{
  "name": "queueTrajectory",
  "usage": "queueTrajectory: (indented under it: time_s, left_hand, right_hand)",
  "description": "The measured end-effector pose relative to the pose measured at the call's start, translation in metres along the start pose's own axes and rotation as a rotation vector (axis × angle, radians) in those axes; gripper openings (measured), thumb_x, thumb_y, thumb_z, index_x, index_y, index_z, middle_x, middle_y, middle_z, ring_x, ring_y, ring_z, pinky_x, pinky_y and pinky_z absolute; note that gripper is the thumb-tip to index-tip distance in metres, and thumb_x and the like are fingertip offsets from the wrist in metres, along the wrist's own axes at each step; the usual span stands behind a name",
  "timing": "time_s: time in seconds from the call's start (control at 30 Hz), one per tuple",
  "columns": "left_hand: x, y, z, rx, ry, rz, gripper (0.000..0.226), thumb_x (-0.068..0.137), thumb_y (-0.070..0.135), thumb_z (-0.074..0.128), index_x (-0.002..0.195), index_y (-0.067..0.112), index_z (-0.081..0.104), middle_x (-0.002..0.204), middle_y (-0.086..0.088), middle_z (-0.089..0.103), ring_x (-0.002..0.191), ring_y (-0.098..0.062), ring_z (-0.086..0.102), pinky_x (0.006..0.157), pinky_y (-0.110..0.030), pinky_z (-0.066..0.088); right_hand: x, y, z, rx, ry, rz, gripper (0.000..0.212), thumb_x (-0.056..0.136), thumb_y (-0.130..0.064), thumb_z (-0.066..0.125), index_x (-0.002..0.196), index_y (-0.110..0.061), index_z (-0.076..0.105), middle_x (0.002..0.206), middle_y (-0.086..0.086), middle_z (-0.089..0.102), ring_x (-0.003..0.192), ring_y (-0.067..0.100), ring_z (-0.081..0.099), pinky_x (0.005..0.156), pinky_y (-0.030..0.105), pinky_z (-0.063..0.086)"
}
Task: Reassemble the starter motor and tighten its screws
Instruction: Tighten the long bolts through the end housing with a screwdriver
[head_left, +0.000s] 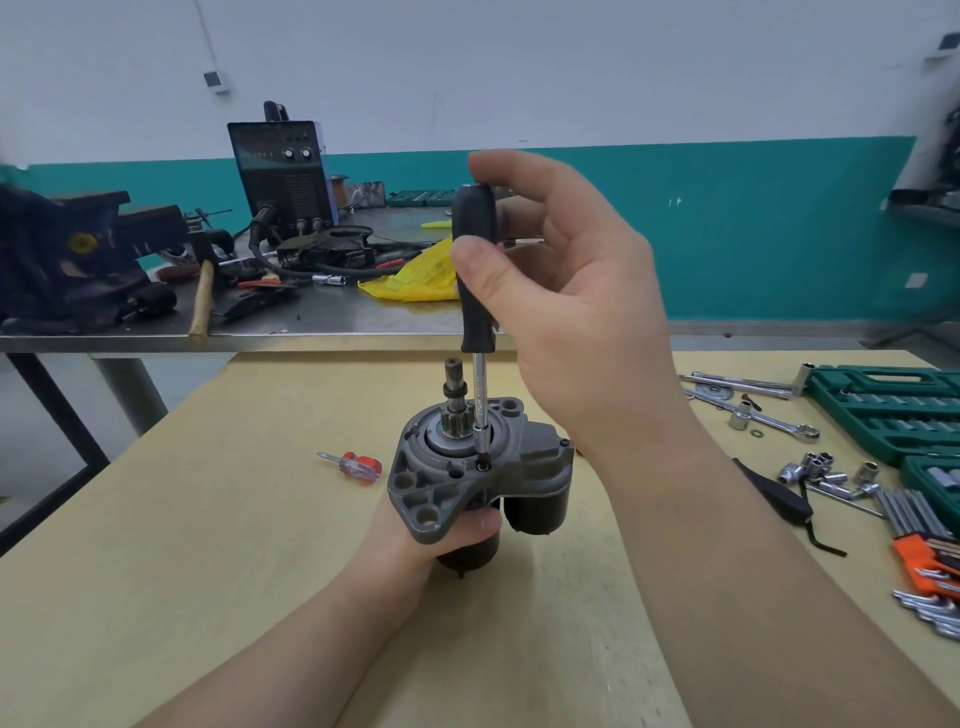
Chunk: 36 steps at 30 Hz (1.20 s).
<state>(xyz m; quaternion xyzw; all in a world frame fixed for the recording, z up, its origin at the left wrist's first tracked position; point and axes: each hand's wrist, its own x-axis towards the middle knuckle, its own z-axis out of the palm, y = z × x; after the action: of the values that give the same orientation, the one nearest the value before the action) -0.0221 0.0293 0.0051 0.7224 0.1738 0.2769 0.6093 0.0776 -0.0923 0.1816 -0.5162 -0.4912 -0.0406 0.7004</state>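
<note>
The right hand (561, 291) is pinching the black handle of a bit driver (475, 270) between thumb and fingers, holding it upright with its tip sitting in a screw (483, 466) on the grey housing of the starter motor (467, 467). The left hand (447, 535) is gripping the motor's dark body from below, keeping it standing pinion-up on the pale wooden table (208, 519). A small red screwdriver (353, 464) is lying just left of it. At the right, a green socket case (893, 410) is lying open with sockets in its slots. Behind, a steel workbench (311, 322) is carrying a welding machine (283, 171).
</note>
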Motion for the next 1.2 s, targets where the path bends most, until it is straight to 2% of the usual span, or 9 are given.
queueTrajectory:
  time_s: [0.13, 0.33, 0.43, 0.57, 0.67, 0.8, 0.9, 1.0, 1.2]
  left_hand:
    - [-0.006, 0.002, -0.002, 0.014, -0.034, -0.004, 0.057, 0.048, 0.082, 0.091, 0.1, 0.073, 0.069, 0.108, 0.042, 0.071, 0.105, 0.016, 0.068, 0.082, -0.003, 0.052]
    - [-0.008, 0.0, -0.003, -0.01, -0.023, -0.004, 0.066, 0.057, 0.063, 0.087, 0.113, 0.035, 0.066, 0.103, 0.039, 0.074, 0.1, 0.014, 0.07, 0.079, -0.006, 0.054]
    - [-0.009, -0.001, -0.004, -0.015, -0.03, 0.008, 0.065, 0.059, 0.06, 0.087, 0.115, 0.034, 0.065, 0.104, 0.039, 0.073, 0.101, 0.014, 0.07, 0.08, -0.006, 0.054]
    - [-0.01, -0.001, -0.004, -0.035, -0.028, -0.029, 0.064, 0.06, 0.058, 0.084, 0.114, 0.031, 0.065, 0.102, 0.037, 0.075, 0.099, 0.013, 0.071, 0.08, -0.007, 0.054]
    - [-0.008, -0.001, -0.004, -0.035, -0.039, -0.035, 0.064, 0.059, 0.057, 0.084, 0.114, 0.03, 0.065, 0.102, 0.037, 0.075, 0.098, 0.013, 0.071, 0.08, -0.007, 0.054]
    - [-0.011, 0.001, -0.003, -0.022, -0.046, -0.028, 0.069, 0.057, 0.06, 0.086, 0.116, 0.031, 0.065, 0.104, 0.038, 0.074, 0.103, 0.012, 0.071, 0.084, -0.009, 0.056]
    - [-0.005, 0.006, -0.001, -0.06, -0.047, -0.004, 0.105, 0.038, 0.07, 0.094, 0.125, 0.018, 0.069, 0.117, 0.011, 0.081, 0.12, -0.015, 0.072, 0.101, -0.03, 0.06]
    - [-0.002, 0.013, 0.003, -0.074, 0.005, 0.027, 0.152, 0.021, 0.082, 0.094, 0.137, -0.01, 0.061, 0.142, -0.029, 0.064, 0.137, -0.048, 0.057, 0.118, -0.065, 0.043]
    - [-0.011, 0.001, -0.004, 0.034, -0.027, -0.043, 0.05, 0.055, 0.075, 0.089, 0.102, 0.066, 0.072, 0.109, 0.037, 0.073, 0.106, 0.01, 0.07, 0.085, -0.016, 0.06]
  right_hand:
    - [0.001, 0.001, 0.002, -0.005, 0.016, -0.001, 0.028, 0.099, -0.021, 0.071, 0.123, -0.036, 0.07, 0.099, -0.021, 0.071, 0.094, 0.015, 0.069, 0.089, 0.053, 0.063]
    - [0.0, -0.001, 0.001, 0.057, -0.01, 0.017, 0.03, 0.103, -0.018, 0.063, 0.125, -0.038, 0.067, 0.103, -0.003, 0.073, 0.094, 0.028, 0.074, 0.084, 0.05, 0.065]
    - [0.0, -0.001, 0.003, -0.004, 0.007, -0.005, 0.037, 0.099, -0.019, 0.074, 0.129, -0.038, 0.067, 0.096, -0.019, 0.069, 0.093, 0.018, 0.068, 0.09, 0.053, 0.062]
    - [0.0, -0.002, 0.0, 0.078, -0.015, 0.05, 0.032, 0.106, -0.024, 0.058, 0.135, -0.028, 0.071, 0.111, -0.019, 0.073, 0.112, 0.016, 0.071, 0.102, 0.048, 0.06]
    - [-0.002, -0.005, 0.0, 0.078, -0.045, 0.035, 0.035, 0.105, -0.014, 0.056, 0.13, -0.034, 0.069, 0.11, -0.008, 0.075, 0.103, 0.023, 0.074, 0.09, 0.04, 0.064]
    - [-0.001, -0.003, 0.001, -0.027, -0.023, -0.01, 0.039, 0.099, -0.011, 0.07, 0.128, -0.036, 0.066, 0.099, -0.019, 0.068, 0.095, 0.018, 0.069, 0.088, 0.05, 0.063]
    - [0.0, -0.001, 0.001, 0.016, -0.024, 0.021, 0.03, 0.103, -0.019, 0.063, 0.129, -0.035, 0.069, 0.109, -0.022, 0.071, 0.11, 0.017, 0.071, 0.1, 0.051, 0.06]
    - [-0.002, -0.002, 0.0, 0.103, -0.036, 0.046, 0.032, 0.107, -0.014, 0.052, 0.125, -0.034, 0.069, 0.113, -0.006, 0.074, 0.102, 0.024, 0.076, 0.089, 0.043, 0.064]
    - [0.001, -0.001, 0.001, -0.027, 0.013, 0.003, 0.033, 0.099, -0.019, 0.071, 0.127, -0.036, 0.068, 0.1, -0.02, 0.069, 0.097, 0.016, 0.069, 0.091, 0.052, 0.062]
